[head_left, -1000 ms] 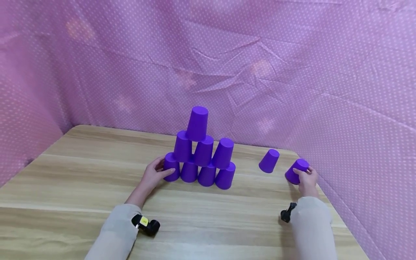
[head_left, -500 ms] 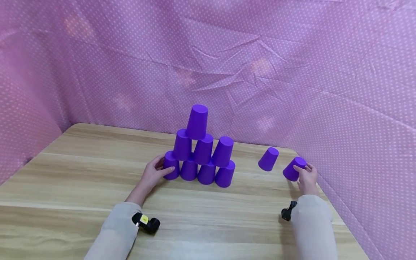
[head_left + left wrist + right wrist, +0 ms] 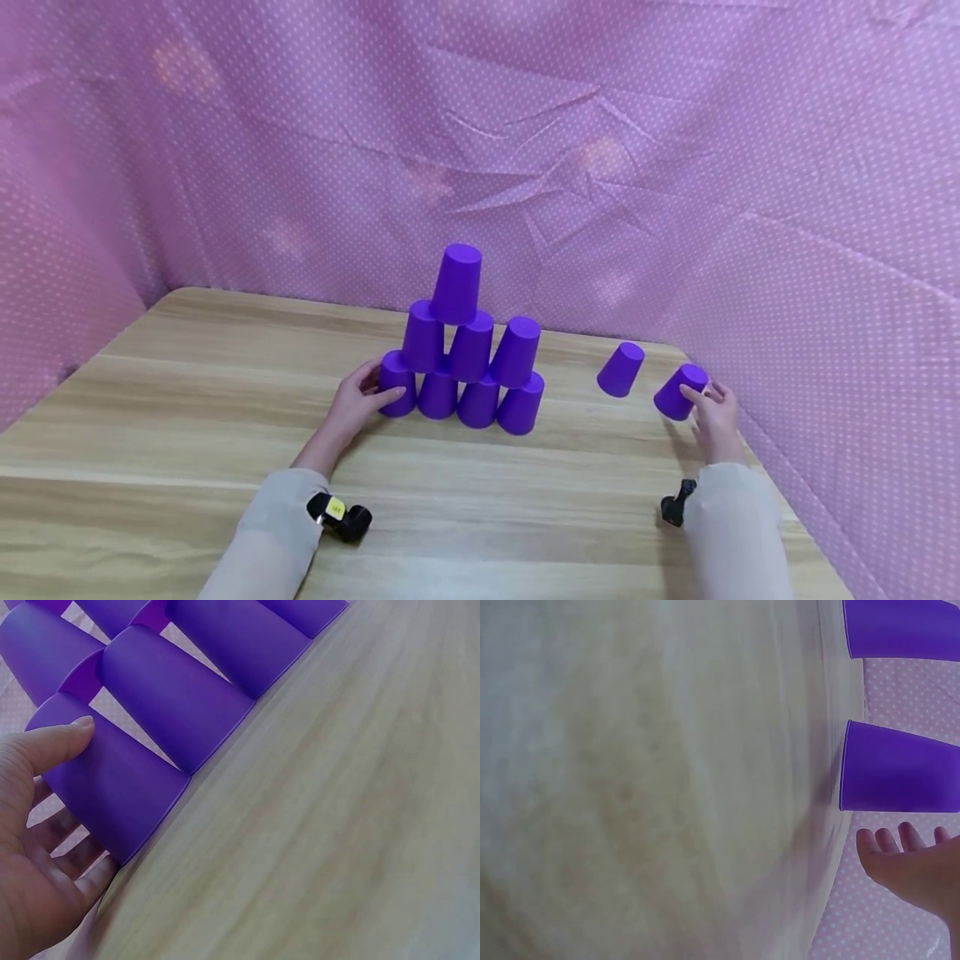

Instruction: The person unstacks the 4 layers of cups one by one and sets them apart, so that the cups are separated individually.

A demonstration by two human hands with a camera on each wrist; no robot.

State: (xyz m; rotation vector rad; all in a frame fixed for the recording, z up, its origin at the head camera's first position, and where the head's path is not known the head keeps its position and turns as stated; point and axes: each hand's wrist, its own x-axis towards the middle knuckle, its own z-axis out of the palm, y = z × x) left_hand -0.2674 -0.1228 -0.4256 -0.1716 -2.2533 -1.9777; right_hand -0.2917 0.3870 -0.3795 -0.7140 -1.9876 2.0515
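Upside-down purple cups stand in a stack: a bottom row of several, three above, and one top cup (image 3: 457,285) over the left and middle ones of that row. My left hand (image 3: 352,408) curls round the leftmost bottom cup (image 3: 397,398), thumb on its near side and fingers behind; the left wrist view shows the same hand (image 3: 37,847) on that cup (image 3: 120,780). At the far right, my right hand (image 3: 718,421) is beside a single cup (image 3: 678,393). In the right wrist view the right hand's (image 3: 919,862) relaxed fingers are apart from the cup (image 3: 900,769).
Another upside-down purple cup (image 3: 621,371) stands between the stack and the far-right cup. The wooden table (image 3: 480,517) has its right edge close to my right hand. Pink dotted cloth (image 3: 480,125) hangs behind and beside the table.
Compared with before, my right hand has let go of the far-right cup and drawn slightly right; that cup shifted a little left earlier. My left hand keeps its hold, and the stack stands unchanged.
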